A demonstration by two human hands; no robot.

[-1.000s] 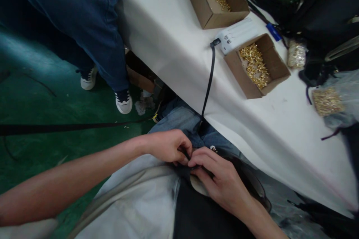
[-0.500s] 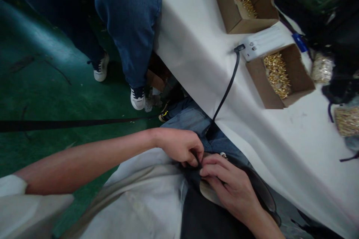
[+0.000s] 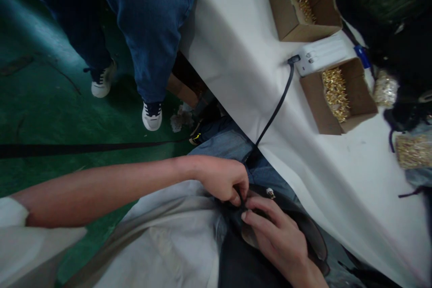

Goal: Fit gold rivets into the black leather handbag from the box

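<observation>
A dark, flexible black piece (image 3: 300, 213) with curved edges lies across my lap; its exact kind is unclear. My left hand (image 3: 227, 181) comes in from the left with thumb and bent fingers pinched on a thin dark part of it. Close against those fingertips, my right hand (image 3: 278, 234) has its fingers curled and pressed on the same piece. The two sets of fingertips almost touch. What lies right between them is hidden. A small shiny metal bit (image 3: 270, 193) shows on the dark piece just above my right hand.
A white-covered table (image 3: 232, 54) runs along the right. On it are two cardboard boxes (image 3: 286, 27) of small gold-coloured metal parts, a white power block (image 3: 322, 54) with a black cable (image 3: 277, 108), and bags of parts (image 3: 413, 150). A person in jeans (image 3: 145, 31) stands beyond.
My hands stay together on the dark piece, with the right hand shifted slightly down. The other person's shoes have moved left, and the view has shifted a little.
</observation>
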